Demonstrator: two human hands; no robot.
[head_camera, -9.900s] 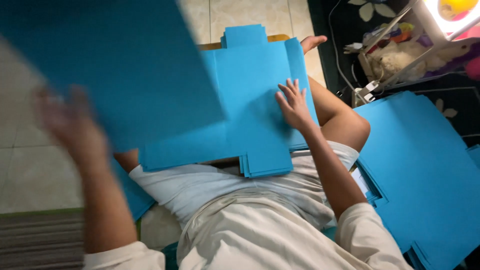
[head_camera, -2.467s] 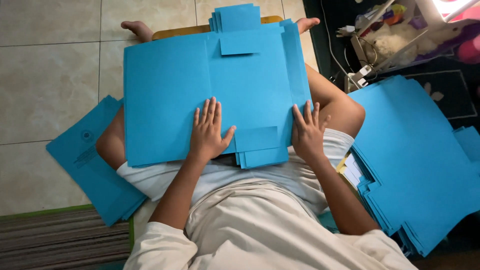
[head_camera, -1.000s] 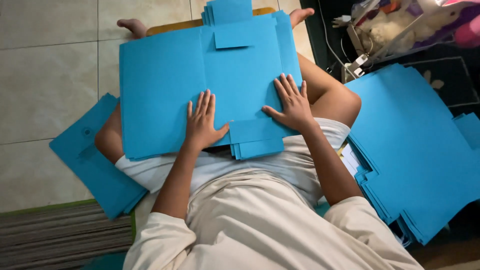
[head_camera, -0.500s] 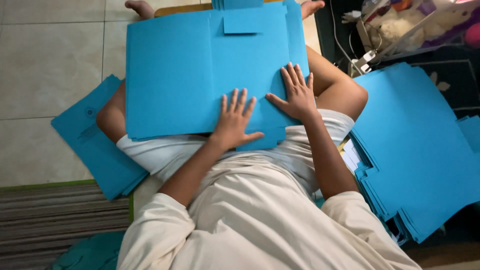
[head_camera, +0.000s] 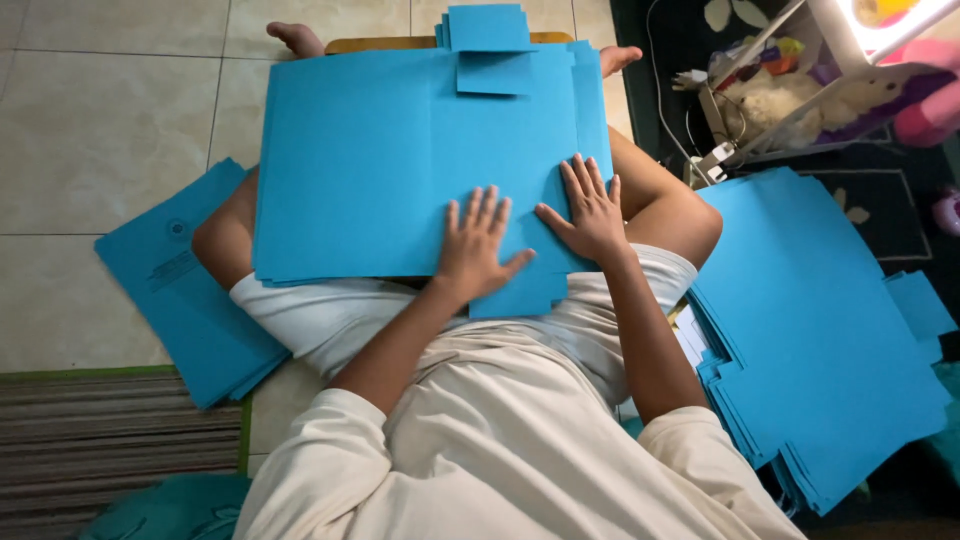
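A large blue die-cut paper sheet (head_camera: 380, 160) with flaps lies across my lap on a stack of like sheets. My left hand (head_camera: 478, 246) presses flat near its lower edge, fingers spread. My right hand (head_camera: 590, 210) lies flat right beside it, on the sheet's right panel, fingers apart. Neither hand grips anything. A small top flap (head_camera: 494, 72) is folded down at the far edge. My bare feet (head_camera: 296, 38) show beyond the sheet.
A thick pile of blue sheets (head_camera: 820, 330) lies on my right. Finished blue folders (head_camera: 185, 290) rest on the tiled floor at my left. A white rack with toys (head_camera: 800, 90) stands at the back right. A striped mat (head_camera: 110, 450) lies near left.
Both hands slid toward the sheet's lower middle and now rest close together. Earlier, a new sheet was brought onto the lap stack.
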